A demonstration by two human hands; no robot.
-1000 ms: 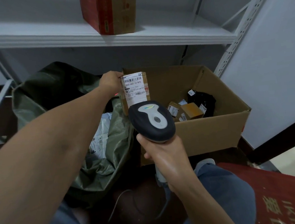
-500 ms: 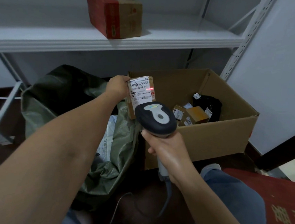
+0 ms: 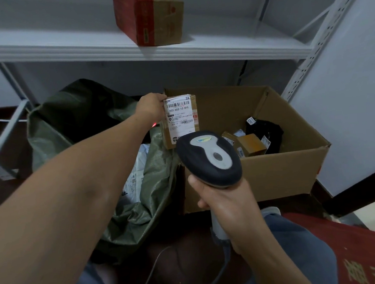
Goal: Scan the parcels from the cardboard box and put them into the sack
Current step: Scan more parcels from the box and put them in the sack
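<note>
Gripping the left edge of a small brown cardboard parcel (image 3: 180, 129), left hand (image 3: 151, 107) holds it upright above the rim of the olive-green woven sack (image 3: 68, 119), at the left wall of the open brown cardboard box (image 3: 274, 175). Back of parcel hidden. White label (image 3: 178, 111) reads 502-602-12-815; finer print unreadable. Right hand (image 3: 227, 208) clasps black-and-grey handheld scanner (image 3: 210, 158), whose head covers parcel's lower right corner.

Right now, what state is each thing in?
Parcel: held upright in left hand, label toward camera.
Scanner: gripped in right hand, red dot by parcel's left edge, off the barcodes.
Box: open, small parcels inside.
Sack: open, white parcel inside.
Shelf box: looks closed.
</note>
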